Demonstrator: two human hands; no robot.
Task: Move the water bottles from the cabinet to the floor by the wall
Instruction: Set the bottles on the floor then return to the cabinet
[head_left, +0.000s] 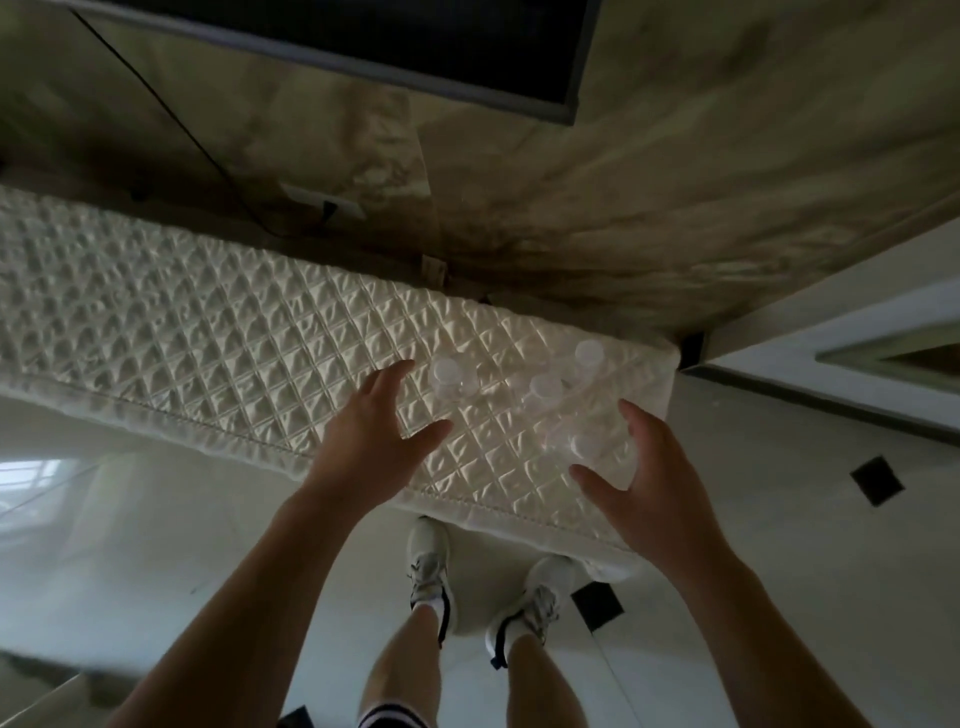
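Four clear bottles upright on the cabinet's quilted cover, grouped near its right end: one at the left of the group, one in the middle, one farther back toward the wall, one nearest the front edge. All with pale caps, bodies nearly see-through and hard to trace against the shiny fabric.

Left hand over the cover, palm down, fingers spread wide, holding nothing; fingertips just beside the leftmost bottle, contact not clear. Right hand likewise wide and empty, thumb and fingers curved around the front bottle, close on either side, touching or not impossible to tell.

Below the arms, two white sneakers on a glossy pale tiled floor with small dark inset squares, toes close against the cabinet front. Behind the cabinet, a marbled wall with a socket and a dark cable running up from it; the lower corner of a black screen at the top. To the right, bare floor along a white wall with moulded trim; no bottle there yet.
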